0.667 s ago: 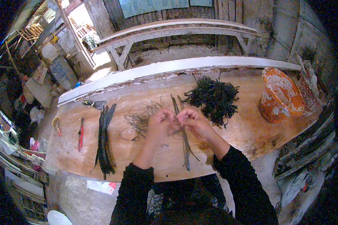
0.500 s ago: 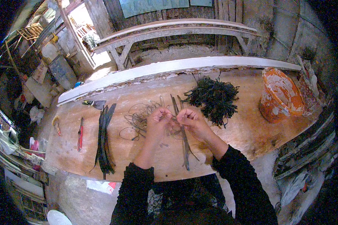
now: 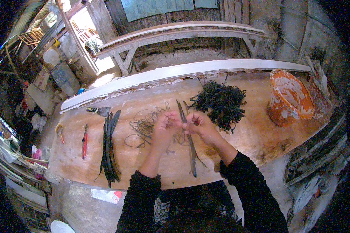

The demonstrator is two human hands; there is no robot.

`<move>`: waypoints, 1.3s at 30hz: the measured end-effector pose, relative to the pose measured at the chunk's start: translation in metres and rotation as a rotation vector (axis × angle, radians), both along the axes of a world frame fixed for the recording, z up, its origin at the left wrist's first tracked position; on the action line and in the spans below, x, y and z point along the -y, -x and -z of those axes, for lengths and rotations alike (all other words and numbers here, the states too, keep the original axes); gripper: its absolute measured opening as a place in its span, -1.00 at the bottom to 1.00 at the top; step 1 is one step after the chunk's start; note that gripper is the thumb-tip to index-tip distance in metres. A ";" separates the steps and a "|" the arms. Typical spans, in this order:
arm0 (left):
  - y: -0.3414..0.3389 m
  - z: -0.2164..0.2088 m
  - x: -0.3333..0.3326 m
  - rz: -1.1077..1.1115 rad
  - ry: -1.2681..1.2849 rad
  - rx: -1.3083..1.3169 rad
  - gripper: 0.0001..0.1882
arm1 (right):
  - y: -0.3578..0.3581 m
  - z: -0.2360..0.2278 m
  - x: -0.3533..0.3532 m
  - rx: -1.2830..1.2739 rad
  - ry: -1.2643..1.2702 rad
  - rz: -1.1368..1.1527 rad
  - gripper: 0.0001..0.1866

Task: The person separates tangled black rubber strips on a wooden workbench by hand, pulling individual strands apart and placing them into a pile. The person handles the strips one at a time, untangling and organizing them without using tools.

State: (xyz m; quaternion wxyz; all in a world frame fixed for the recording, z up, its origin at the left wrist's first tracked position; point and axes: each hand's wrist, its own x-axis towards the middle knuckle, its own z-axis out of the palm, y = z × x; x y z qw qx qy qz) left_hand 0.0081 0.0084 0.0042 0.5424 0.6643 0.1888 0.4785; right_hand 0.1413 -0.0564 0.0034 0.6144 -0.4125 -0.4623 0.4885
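Over dark flat strips (image 3: 192, 157), the half-curled left hand (image 3: 167, 123) and right hand (image 3: 199, 124) are brought closer than before, any hold indiscernible.

On the table (image 3: 256, 105), left to right: strip stack (image 3: 109, 151), wire tangle (image 3: 144, 127), loose strips (image 3: 192, 159), heap (image 3: 221, 101), bucket (image 3: 280, 110)

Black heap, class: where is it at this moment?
In the head view, the black heap lies right of centre on the table, just beyond the right hand, with the orange bucket farther right.
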 end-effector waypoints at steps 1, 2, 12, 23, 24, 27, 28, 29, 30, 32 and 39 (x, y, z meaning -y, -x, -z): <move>-0.002 -0.001 0.004 0.013 -0.009 -0.069 -0.68 | 0.000 0.000 -0.001 -0.048 0.017 0.054 -0.86; -0.004 -0.003 0.009 0.025 -0.018 -0.139 -0.62 | -0.002 0.001 -0.002 -0.084 0.019 0.070 -0.85; 0.001 0.001 -0.002 0.176 0.140 -0.071 -0.56 | -0.011 -0.003 -0.003 -0.143 0.017 0.238 -0.91; 0.002 -0.001 -0.003 0.175 0.340 -0.149 -0.70 | -0.016 -0.011 0.003 -0.395 0.038 -0.056 -0.83; 0.003 -0.004 -0.003 0.147 0.403 -0.157 -0.72 | -0.019 -0.009 0.001 -0.432 0.013 -0.039 -0.83; 0.004 0.001 -0.009 0.116 0.325 -0.064 -0.79 | -0.021 -0.015 0.004 -0.510 -0.075 -0.009 -0.83; 0.004 0.003 -0.010 0.094 0.307 -0.083 -0.83 | -0.020 -0.018 0.005 -0.531 -0.107 -0.004 -0.83; 0.004 0.006 -0.012 0.073 0.288 -0.102 -0.88 | -0.022 -0.017 0.005 -0.533 -0.126 -0.021 -0.82; 0.003 0.004 -0.011 0.056 0.269 -0.121 -0.92 | -0.026 -0.017 0.005 -0.534 -0.146 -0.034 -0.82; 0.005 -0.001 -0.011 -0.020 0.310 -0.235 -0.90 | -0.029 -0.020 0.007 -0.543 -0.156 -0.037 -0.82; 0.011 0.003 -0.016 -0.037 0.402 -0.094 -0.89 | -0.034 -0.018 0.007 -0.083 -0.153 -0.048 -0.80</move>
